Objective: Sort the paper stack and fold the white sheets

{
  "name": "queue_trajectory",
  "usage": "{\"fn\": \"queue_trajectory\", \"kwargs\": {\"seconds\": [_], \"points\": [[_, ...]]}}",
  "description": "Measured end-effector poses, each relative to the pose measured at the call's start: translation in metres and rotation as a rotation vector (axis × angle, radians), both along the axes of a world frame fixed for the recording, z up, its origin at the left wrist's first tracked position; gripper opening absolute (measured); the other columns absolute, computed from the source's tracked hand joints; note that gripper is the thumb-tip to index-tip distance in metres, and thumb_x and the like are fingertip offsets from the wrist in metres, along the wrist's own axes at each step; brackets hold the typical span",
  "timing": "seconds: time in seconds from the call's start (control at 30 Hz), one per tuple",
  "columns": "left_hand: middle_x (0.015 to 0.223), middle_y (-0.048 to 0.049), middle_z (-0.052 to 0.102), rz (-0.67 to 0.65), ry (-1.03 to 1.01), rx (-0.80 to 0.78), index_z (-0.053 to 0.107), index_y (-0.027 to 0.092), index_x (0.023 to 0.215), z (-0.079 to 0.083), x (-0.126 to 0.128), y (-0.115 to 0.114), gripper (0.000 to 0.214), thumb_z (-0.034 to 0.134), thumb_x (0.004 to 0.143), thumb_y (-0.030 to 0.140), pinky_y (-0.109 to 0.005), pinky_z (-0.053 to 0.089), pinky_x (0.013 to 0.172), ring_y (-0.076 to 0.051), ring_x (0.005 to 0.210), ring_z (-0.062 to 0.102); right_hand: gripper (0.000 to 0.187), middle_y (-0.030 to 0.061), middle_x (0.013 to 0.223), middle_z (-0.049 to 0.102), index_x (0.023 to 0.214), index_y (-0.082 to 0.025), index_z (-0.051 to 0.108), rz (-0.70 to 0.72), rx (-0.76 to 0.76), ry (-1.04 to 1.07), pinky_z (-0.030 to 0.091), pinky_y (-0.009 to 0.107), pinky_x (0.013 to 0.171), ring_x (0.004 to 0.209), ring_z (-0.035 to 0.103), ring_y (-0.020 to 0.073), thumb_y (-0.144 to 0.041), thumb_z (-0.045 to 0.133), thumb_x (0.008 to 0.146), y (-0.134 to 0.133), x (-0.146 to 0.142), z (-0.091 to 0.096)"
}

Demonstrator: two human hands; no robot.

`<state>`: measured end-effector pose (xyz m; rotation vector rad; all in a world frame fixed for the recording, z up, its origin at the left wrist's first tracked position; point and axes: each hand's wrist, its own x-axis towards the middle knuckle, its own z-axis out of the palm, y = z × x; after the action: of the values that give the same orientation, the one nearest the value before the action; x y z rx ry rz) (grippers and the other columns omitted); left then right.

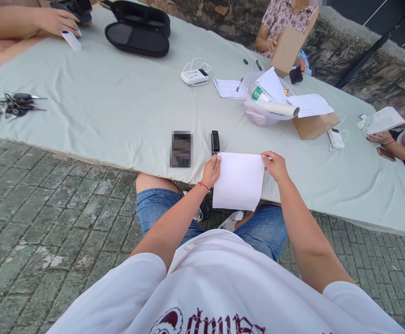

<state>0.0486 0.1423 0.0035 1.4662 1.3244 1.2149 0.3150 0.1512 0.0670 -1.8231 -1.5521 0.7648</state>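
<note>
A blank white sheet of paper (239,181) hangs over the near table edge between my hands. My left hand (212,171) pinches its upper left side, thumb on top. At the upper right corner, my right hand (275,164) grips the sheet between thumb and fingers. Just beyond my left hand lies a small black stapler-like object (215,140); I cannot make out its exact kind. A blurred dark rectangular item (181,149) is left of it.
On the cloth-covered table (119,106) are keys (17,104), a black case (136,37), a white corded device (194,76), a plastic basin (258,115) with papers and a cardboard box (316,126). Other people's hands (61,21) are at the left, far side and right.
</note>
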Motion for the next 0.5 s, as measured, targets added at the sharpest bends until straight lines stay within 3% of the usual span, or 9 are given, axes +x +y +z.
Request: {"fn": "queue_trajectory", "kwargs": {"seconds": [0.13,0.23,0.3,0.4,0.5], "points": [[0.064,0.0008,0.042,-0.004,0.005,0.008,0.043,0.022,0.078,-0.001,0.000,0.000,0.047,0.026,0.094,0.063,-0.031,0.035,0.061,-0.015,0.060,0.043,0.030,0.0024,0.083,0.066,0.093,-0.021,0.070,-0.001,-0.020,0.045,0.054,0.033,0.062,0.069,0.059,0.0169,-0.044,0.056,0.080,-0.003,0.002,-0.001],[0.065,0.0004,0.044,-0.012,0.009,0.003,0.042,0.022,0.077,-0.001,0.000,0.000,0.047,0.026,0.094,0.063,-0.031,0.035,0.062,-0.015,0.061,0.044,0.028,0.0011,0.074,0.064,0.091,-0.021,0.070,-0.015,-0.015,-0.045,0.054,0.035,0.067,0.065,0.058,0.0168,-0.041,0.053,0.082,-0.007,0.001,-0.001],[0.066,0.0002,0.045,-0.004,0.005,-0.007,0.042,0.022,0.077,-0.002,0.000,0.001,0.047,0.026,0.093,0.064,-0.031,0.036,0.064,-0.015,0.062,0.045,0.028,0.0028,0.079,0.067,0.092,-0.021,0.070,-0.023,0.032,-0.147,0.053,0.039,0.074,0.070,0.060,0.0184,-0.039,0.050,0.084,-0.009,-0.006,0.006],[0.067,0.0001,0.046,0.013,0.003,-0.023,0.043,0.022,0.078,-0.003,-0.001,0.002,0.048,0.027,0.093,0.065,-0.031,0.037,0.065,-0.015,0.062,0.045,0.032,0.0078,0.102,0.068,0.100,-0.021,0.069,-0.050,0.226,-0.242,0.051,0.042,0.084,0.087,0.062,0.0218,-0.040,0.045,0.089,-0.019,-0.029,0.034],[0.068,-0.0004,0.048,0.018,0.020,-0.043,0.046,0.021,0.079,-0.004,-0.001,0.003,0.049,0.027,0.093,0.065,-0.031,0.039,0.065,-0.015,0.063,0.047,0.035,0.0053,0.096,0.068,0.113,-0.026,0.064,0.089,0.255,-0.070,0.054,0.039,0.076,0.082,0.064,0.0202,-0.045,0.041,0.094,-0.060,-0.056,0.083]]}}
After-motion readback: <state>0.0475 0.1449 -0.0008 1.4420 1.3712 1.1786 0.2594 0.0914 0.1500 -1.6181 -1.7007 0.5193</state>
